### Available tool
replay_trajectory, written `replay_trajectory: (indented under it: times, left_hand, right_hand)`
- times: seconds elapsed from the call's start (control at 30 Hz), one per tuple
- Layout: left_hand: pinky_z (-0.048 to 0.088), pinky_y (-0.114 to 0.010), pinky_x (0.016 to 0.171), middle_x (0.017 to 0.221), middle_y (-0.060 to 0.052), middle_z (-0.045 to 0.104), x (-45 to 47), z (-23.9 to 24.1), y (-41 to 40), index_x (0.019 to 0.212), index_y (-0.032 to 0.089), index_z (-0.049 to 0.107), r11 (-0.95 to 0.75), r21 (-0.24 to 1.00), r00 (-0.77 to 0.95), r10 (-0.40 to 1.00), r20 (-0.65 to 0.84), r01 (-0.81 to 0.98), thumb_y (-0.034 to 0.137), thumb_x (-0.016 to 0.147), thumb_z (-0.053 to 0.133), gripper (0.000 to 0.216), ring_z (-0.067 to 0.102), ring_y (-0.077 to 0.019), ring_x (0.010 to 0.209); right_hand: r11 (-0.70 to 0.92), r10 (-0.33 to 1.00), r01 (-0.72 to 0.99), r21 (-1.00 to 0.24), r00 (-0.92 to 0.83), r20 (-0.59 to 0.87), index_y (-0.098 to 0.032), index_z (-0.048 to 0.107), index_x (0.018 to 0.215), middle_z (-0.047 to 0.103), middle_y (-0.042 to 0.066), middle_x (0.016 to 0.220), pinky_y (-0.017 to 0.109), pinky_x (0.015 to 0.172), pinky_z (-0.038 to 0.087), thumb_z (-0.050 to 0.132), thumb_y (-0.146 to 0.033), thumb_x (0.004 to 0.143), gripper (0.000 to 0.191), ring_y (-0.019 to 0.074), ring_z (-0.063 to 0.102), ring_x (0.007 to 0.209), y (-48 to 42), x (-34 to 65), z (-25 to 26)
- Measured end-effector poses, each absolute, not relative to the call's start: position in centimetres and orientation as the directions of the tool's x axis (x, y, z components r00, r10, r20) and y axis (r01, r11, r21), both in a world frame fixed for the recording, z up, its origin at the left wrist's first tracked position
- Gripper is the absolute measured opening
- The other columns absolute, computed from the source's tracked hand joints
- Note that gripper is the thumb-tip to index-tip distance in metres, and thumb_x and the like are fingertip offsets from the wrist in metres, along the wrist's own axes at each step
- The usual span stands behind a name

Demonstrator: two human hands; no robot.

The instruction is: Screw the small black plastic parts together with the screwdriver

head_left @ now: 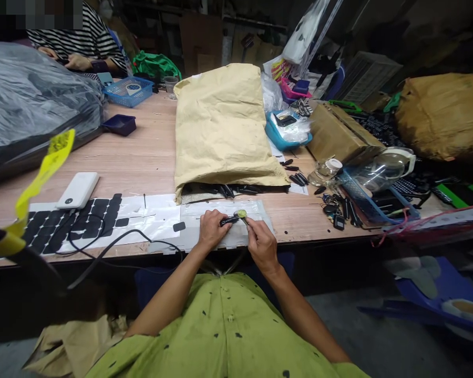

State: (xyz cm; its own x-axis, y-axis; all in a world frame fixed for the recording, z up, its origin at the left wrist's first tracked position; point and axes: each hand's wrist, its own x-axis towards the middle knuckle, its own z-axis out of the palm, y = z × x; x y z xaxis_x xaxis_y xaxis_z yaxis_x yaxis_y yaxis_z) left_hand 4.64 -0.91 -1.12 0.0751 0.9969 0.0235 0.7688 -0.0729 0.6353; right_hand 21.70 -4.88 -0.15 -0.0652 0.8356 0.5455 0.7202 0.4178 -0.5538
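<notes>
My left hand [212, 229] is closed on a slim black piece [229, 220] that points to the right, over a pale sheet [252, 209] at the table's near edge. My right hand [262, 242] pinches a thin stick-like tool [245, 221]. A small yellow-green lump [242, 213] sits at the tool's far end, right at the tip of the black piece; whether they touch, I cannot tell. Just beyond my hands lies a large cream sack [224, 126], with several black pieces [228, 190] showing at its open mouth.
On the left are black square stickers [108, 210], a white power bank [79, 190] and a black cable [118, 237]. To the right lie loose black pieces [298, 179], a clear jug [390, 167] and a blue basket [372, 197]. A person in striped sleeves [98, 39] sits across.
</notes>
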Motion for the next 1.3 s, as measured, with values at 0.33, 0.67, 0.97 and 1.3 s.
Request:
replay_trajectory:
  times: [0.33, 0.67, 0.97, 1.3]
  left_hand:
    - [0.041, -0.039, 0.087, 0.092, -0.004, 0.069, 4.7, -1.4, -0.9, 0.096, 0.027, 0.076, -0.089, 0.653, 0.077, 0.996, 0.046, 0.752, 0.028, 0.083, 0.073, 0.013, 0.055, -0.0253, 0.098]
    - [0.039, -0.038, 0.085, 0.088, -0.005, 0.066, 4.4, -1.5, -0.9, 0.082, 0.022, 0.069, -0.065, 0.678, 0.073, 0.997, 0.017, 0.732, 0.032, 0.102, 0.042, 0.035, 0.055, -0.0229, 0.094]
    - [0.045, -0.036, 0.081, 0.092, -0.007, 0.066, 3.2, -1.4, -3.2, 0.097, 0.022, 0.065, -0.342, 0.699, 0.256, 0.939, 0.23, 0.628, 0.041, 0.103, 0.034, 0.037, 0.058, -0.0216, 0.088]
    - [0.052, -0.032, 0.083, 0.106, -0.007, 0.076, 1.1, -5.6, -9.5, 0.113, 0.027, 0.068, -0.034, 0.66, 0.416, 0.8, -0.432, 0.751, 0.04, 0.1, 0.041, 0.033, 0.071, -0.0252, 0.101]
  right_hand:
    - [0.364, 0.879, 0.784, -0.503, -0.112, 0.463, -0.025, 0.072, 0.117, 0.071, 0.007, 0.098, 0.029, 0.083, 0.052, 0.042, -0.021, 0.1, 0.035, 0.0186, 0.066, 0.092, -4.2, 22.3, -0.4]
    - [-0.024, 0.874, 0.972, -0.235, 0.135, 0.466, -0.023, 0.074, 0.11, 0.062, 0.008, 0.088, 0.031, 0.072, 0.036, 0.052, -0.015, 0.09, 0.031, 0.0218, 0.051, 0.083, 0.9, 28.3, -3.7]
    - [-0.05, 0.872, 0.975, -0.216, 0.148, 0.467, -0.023, 0.072, 0.113, 0.061, 0.008, 0.092, 0.032, 0.072, 0.033, 0.053, -0.016, 0.088, 0.031, 0.0224, 0.049, 0.087, 0.9, 27.6, -4.2]
    - [-0.007, 0.832, 0.975, -0.22, 0.128, 0.54, -0.022, 0.072, 0.11, 0.062, 0.009, 0.089, 0.033, 0.07, 0.033, 0.052, -0.015, 0.087, 0.031, 0.0233, 0.049, 0.085, 0.9, 27.3, -4.3]
